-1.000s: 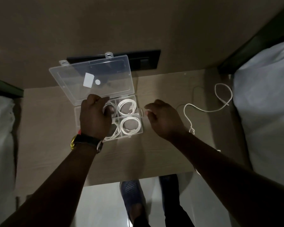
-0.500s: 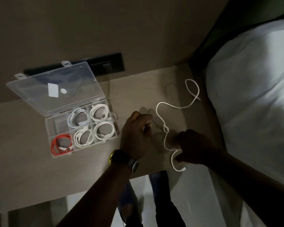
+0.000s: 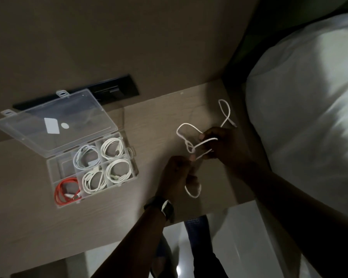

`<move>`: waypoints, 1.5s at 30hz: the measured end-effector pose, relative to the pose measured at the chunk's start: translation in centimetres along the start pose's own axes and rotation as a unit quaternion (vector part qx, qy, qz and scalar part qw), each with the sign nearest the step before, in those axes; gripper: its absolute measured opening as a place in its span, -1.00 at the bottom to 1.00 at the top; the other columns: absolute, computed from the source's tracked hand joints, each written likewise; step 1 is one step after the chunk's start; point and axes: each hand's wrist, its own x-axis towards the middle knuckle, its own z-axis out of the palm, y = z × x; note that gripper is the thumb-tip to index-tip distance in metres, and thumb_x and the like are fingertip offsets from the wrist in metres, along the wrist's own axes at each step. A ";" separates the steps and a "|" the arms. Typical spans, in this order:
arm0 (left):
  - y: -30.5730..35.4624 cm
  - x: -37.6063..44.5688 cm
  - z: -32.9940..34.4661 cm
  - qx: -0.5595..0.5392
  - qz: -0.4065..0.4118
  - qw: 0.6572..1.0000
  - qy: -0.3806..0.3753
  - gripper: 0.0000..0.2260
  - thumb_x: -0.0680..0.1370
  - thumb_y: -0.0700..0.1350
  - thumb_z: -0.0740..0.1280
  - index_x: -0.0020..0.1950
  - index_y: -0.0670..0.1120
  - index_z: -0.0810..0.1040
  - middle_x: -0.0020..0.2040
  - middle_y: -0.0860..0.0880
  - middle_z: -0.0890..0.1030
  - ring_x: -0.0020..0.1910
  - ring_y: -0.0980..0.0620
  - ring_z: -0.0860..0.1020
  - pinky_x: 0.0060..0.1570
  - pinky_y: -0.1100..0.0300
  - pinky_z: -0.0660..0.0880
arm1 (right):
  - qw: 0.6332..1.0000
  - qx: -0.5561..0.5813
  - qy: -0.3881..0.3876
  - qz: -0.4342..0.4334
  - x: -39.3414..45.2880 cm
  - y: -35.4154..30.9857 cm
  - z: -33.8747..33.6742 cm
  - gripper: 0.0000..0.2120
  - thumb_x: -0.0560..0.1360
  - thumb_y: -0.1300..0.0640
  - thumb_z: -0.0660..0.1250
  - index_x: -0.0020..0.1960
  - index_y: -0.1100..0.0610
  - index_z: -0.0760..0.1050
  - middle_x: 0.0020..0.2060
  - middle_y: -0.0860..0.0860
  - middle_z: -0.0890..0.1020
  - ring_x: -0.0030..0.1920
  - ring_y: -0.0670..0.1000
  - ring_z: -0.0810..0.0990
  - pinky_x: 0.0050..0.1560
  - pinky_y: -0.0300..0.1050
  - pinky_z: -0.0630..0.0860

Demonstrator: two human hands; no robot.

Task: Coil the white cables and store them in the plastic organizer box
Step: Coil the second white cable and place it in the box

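A loose white cable (image 3: 181,131) lies tangled above the right part of the wooden table (image 3: 28,217). My right hand (image 3: 227,146) grips two strands of it near a knot. My left hand (image 3: 177,175) pinches the cable just below the knot, and a small loop hangs under that hand. The cable's far end curls toward the bed. The clear plastic organizer box (image 3: 132,157) stands open on the left, its lid (image 3: 54,121) tipped back. Several white coils (image 3: 112,148) fill its right compartments and a red coil (image 3: 67,190) lies in the front left one.
A bed with white bedding (image 3: 309,101) borders the table on the right. A black wall panel (image 3: 117,91) sits behind the box. The table's front edge runs below my hands, with a pale floor and my feet (image 3: 195,223) beneath.
Both hands left the box and moved right to the loose cable. They have lifted and gathered it, so its loops are now tighter between my hands. The view has shifted right.
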 end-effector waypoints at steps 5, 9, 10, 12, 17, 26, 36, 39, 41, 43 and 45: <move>0.0 -0.3 -0.3 -0.076 -0.055 0.993 -0.069 -0.84 0.58 -0.09 0.33 -0.09 -0.13 0.65 -0.32 -0.06 0.64 -0.34 0.01 0.56 -0.32 0.20 0.46 | 0.982 0.179 0.053 0.031 1.7 -1.4 0.3 -0.82 0.58 0.22 0.31 -0.20 0.13 0.53 -0.29 0.09 0.56 -0.30 0.02 0.58 -0.24 -0.07 0.60; 0.4 -0.6 -1.5 -0.160 -0.064 0.975 -0.138 -0.76 0.60 -0.10 0.27 -0.17 -0.11 0.67 -0.31 -0.06 0.60 -0.35 0.03 0.56 -0.21 0.13 0.46 | 0.938 0.325 0.119 0.034 2.9 -2.1 0.1 -0.77 0.62 0.15 0.26 -0.20 0.10 0.53 -0.31 0.01 0.59 -0.31 -0.07 0.62 -0.09 -0.04 0.60; 0.4 -0.6 -1.9 -0.195 -0.066 0.967 -0.149 -0.80 0.57 -0.10 0.29 -0.14 -0.14 0.66 -0.30 -0.07 0.61 -0.33 0.02 0.57 -0.17 0.10 0.50 | 0.932 0.334 0.136 0.027 3.0 -2.1 0.0 -0.77 0.62 0.15 0.25 -0.20 0.10 0.53 -0.31 0.01 0.58 -0.29 -0.06 0.61 -0.04 -0.02 0.59; 0.9 -0.6 -2.6 -0.290 -0.078 0.939 -0.169 -0.84 0.52 -0.14 0.31 -0.08 -0.21 0.63 -0.28 -0.09 0.64 -0.29 0.00 0.59 -0.06 0.06 0.55 | 0.938 0.324 0.124 -0.006 3.2 -1.9 0.3 -0.78 0.63 0.20 0.22 -0.17 0.10 0.51 -0.28 0.00 0.57 -0.23 -0.02 0.57 0.00 0.00 0.54; 3.6 -0.3 -4.2 -0.506 0.016 0.837 -0.207 -0.80 0.49 -0.23 0.26 0.03 -0.21 0.63 -0.25 -0.02 0.56 -0.28 0.08 0.52 -0.11 0.19 0.57 | 0.972 -0.077 0.069 -0.209 1.8 -0.5 1.2 -0.84 0.57 0.37 0.28 -0.17 0.25 0.53 -0.30 0.05 0.55 -0.23 -0.23 0.49 -0.06 -0.40 0.39; 8.3 1.5 -5.1 -0.561 0.127 0.815 -0.077 -0.72 0.68 -0.08 0.06 -0.02 -0.11 0.53 -0.42 0.07 0.44 -0.48 0.18 0.36 -0.46 0.36 0.25 | 0.929 0.322 -0.030 0.181 -1.0 2.6 4.1 -0.84 0.62 0.19 0.20 -0.06 0.23 0.49 -0.34 0.15 0.61 -0.43 0.08 0.60 -0.44 -0.14 0.54; 5.1 3.5 -5.2 -0.216 0.191 0.954 0.077 -0.77 0.61 -0.23 0.26 0.18 -0.03 0.62 0.14 -0.01 0.69 0.15 0.07 0.64 0.13 0.24 0.56 | 0.947 0.203 -0.194 0.154 -2.0 -0.4 3.8 -0.72 0.62 0.05 0.20 -0.08 0.20 0.59 -0.30 0.12 0.70 -0.40 0.00 0.60 -0.44 -0.21 0.49; 3.4 3.0 -4.7 0.024 0.158 0.987 0.002 -0.69 0.62 -0.26 0.22 -0.21 0.03 0.61 -0.27 0.11 0.64 -0.27 0.16 0.60 -0.14 0.17 0.54 | 0.959 0.201 -0.171 0.104 -0.8 -2.3 4.1 -0.71 0.63 0.03 0.17 -0.11 0.14 0.56 -0.29 0.12 0.70 -0.41 0.01 0.56 -0.45 -0.21 0.40; 2.6 2.7 -4.7 0.142 0.123 0.982 0.023 -0.75 0.61 -0.24 0.24 -0.21 -0.01 0.59 -0.43 0.12 0.57 -0.45 0.23 0.51 -0.33 0.25 0.45 | 0.965 0.207 -0.128 0.101 0.4 -3.2 4.2 -0.75 0.63 0.02 0.19 -0.13 0.12 0.51 -0.30 0.11 0.70 -0.46 -0.01 0.54 -0.49 -0.23 0.37; 2.5 1.8 -4.4 0.088 0.084 0.993 -0.010 -0.74 0.64 -0.18 0.21 -0.16 -0.14 0.62 -0.53 0.10 0.49 -0.57 0.20 0.41 -0.51 0.33 0.32 | 0.968 0.208 -0.098 0.106 1.5 -3.5 4.6 -0.78 0.62 0.04 0.21 -0.14 0.12 0.48 -0.31 0.07 0.71 -0.51 -0.03 0.53 -0.52 -0.26 0.38; 3.0 0.9 -4.0 0.001 0.040 0.998 -0.045 -0.67 0.65 -0.05 0.19 -0.18 -0.15 0.62 -0.53 0.07 0.36 -0.60 0.16 0.27 -0.59 0.36 0.20 | 0.969 0.207 -0.077 0.111 2.0 -3.4 5.2 -0.80 0.61 0.06 0.25 -0.14 0.13 0.49 -0.34 0.05 0.70 -0.54 -0.06 0.52 -0.55 -0.28 0.38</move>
